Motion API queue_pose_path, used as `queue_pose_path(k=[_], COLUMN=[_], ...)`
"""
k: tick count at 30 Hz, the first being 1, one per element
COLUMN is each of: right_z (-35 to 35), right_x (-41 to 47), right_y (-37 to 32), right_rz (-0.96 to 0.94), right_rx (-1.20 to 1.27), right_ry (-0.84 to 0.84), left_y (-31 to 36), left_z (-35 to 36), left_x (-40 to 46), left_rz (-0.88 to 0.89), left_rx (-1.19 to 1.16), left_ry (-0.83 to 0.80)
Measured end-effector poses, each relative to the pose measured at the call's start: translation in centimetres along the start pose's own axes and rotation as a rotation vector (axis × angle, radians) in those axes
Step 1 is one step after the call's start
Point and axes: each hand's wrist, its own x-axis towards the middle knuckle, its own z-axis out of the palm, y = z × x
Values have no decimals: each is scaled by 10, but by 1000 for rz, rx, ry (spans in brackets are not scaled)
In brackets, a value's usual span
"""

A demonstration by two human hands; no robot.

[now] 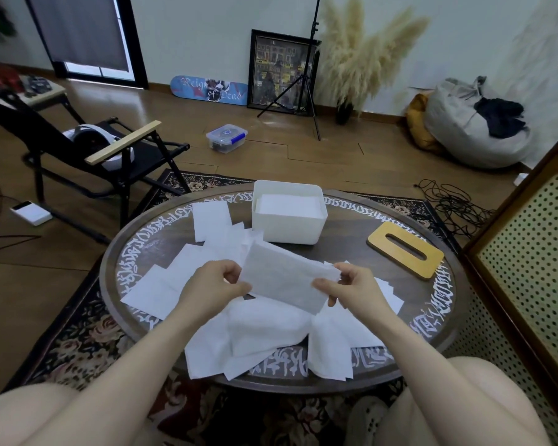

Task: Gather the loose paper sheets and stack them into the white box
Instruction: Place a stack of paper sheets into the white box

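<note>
— White, thin, rectangular paper sheet [284,281]: where is it?

— Held up over the middle of the round dark wooden table [351,249], tilted, between both hands. The left hand [216,288] pinches its left edge with thumb and curled fingers; the right hand [351,289] pinches the right end the same way.

— One sheet or several in the grip?

— I cannot tell; it reads as one piece, perhaps folded.

— And the rest of the paper?

— Loose white sheets [207,239] lie scattered and overlapping across the near and left parts of the tabletop. They overlap too much for an exact count, but there are well over a dozen. Some hang over the near rim.

— The box?

— One white rectangular plastic box [289,228] stands on the far side of the table, just beyond the held sheet. A flat stack of white sheets already lies inside it.

— Anything else on the table?

— One flat wooden lid with a long oval slot [405,254], to the right of the box, apart from it.

— Around the table?

— One black folding chair with pale wooden armrests [123,141] at the left, one clear plastic container with blue clips [226,138] on the floor, and one skateboard deck [208,90] leaning against the wall.
</note>
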Motion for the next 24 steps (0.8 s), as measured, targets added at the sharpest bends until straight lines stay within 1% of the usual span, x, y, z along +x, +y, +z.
queue_pose_path(k=[2,4,8,12,16,20,24], right_z=[3,5,13,21,23,26,32], right_x=[0,1,1,1,0,0,-1], right_y=[2,5,11,13,16,22,23], right_rz=[-49,-79,-132,-174,-161,-123,-106], right_rx=[-44,-80,-143,-164,-187,-203,-193], right_ry=[-14,-30,-63,-81,-133,-169,-172], left_y=[-6,-12,-16,-20,-25,-25,-25], left_z=[-2,-3,-5,-8,-9,-5,-3], left_x=[-2,-4,-8,-13,-15,-21,-21], left_rz=[11,14,5,3,-18,3,20], left_rx=[78,88,47,11,34,54,41], left_ry=[-16,-51,-129,-154,-172,-219,-183])
